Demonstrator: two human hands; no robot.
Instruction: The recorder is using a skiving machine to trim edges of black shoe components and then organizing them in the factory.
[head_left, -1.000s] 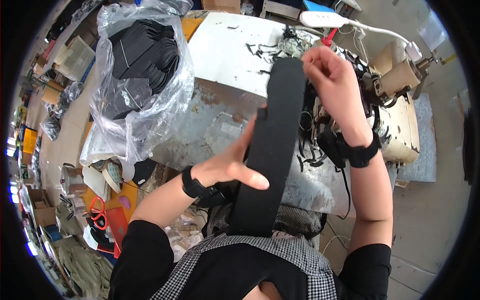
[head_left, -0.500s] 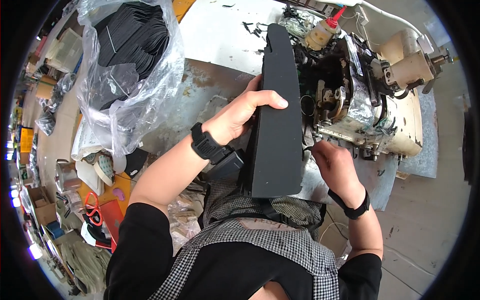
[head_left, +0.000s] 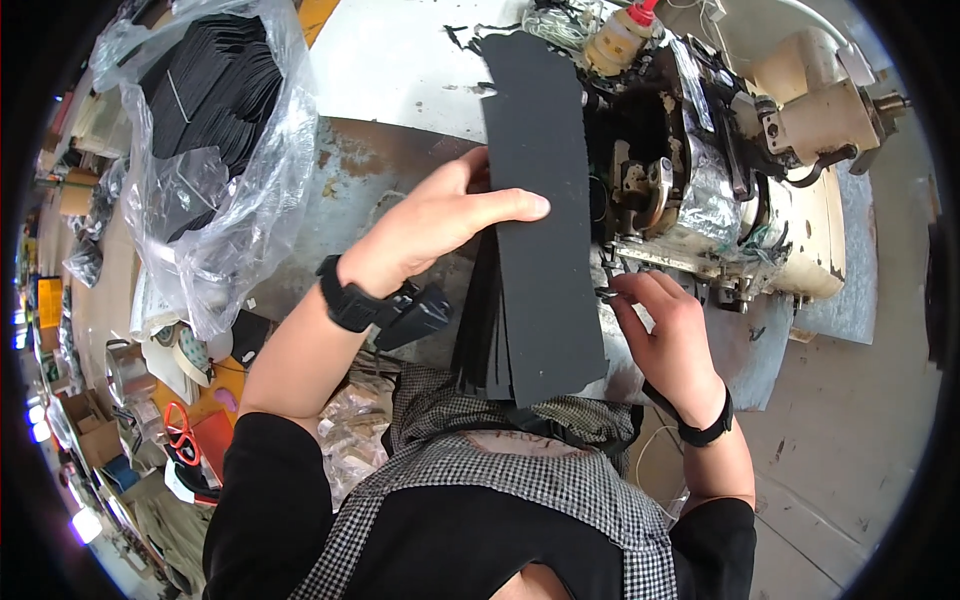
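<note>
- A stack of long, flat black strips [head_left: 545, 290] stands out at the centre, running lengthwise away from the person's waist, over the near part of the counter [head_left: 345, 205]. The top strip shows a broad, plain face; below, along the left side, the edges of more strips fan apart.
- The left hand [head_left: 435, 222] grips this stack from the left side, its thumb stretched across the top face and its other fingers mostly hidden underneath or behind.
- The right hand [head_left: 668, 318] is just beside the stack's right edge, thumb and fingertips pinched narrowly on a small dark piece [head_left: 606, 293]; what that piece is cannot be told.
- Black straps circle both wrists; the left one carries a black box [head_left: 420, 318].
- Right of the stack sits a worn, cream-coloured machine [head_left: 800, 240] with exposed metal parts.
- Beyond the stack's far end are a bottle [head_left: 613, 45] with a red top and, on a white surface [head_left: 395, 65], some black scraps [head_left: 455, 38].
- On the left, a clear plastic bag [head_left: 280, 215] holds many thin black pieces [head_left: 235, 85], packed close together.
- Lower left, orange-handled scissors [head_left: 180, 437] lie near a red item [head_left: 212, 440].
</note>
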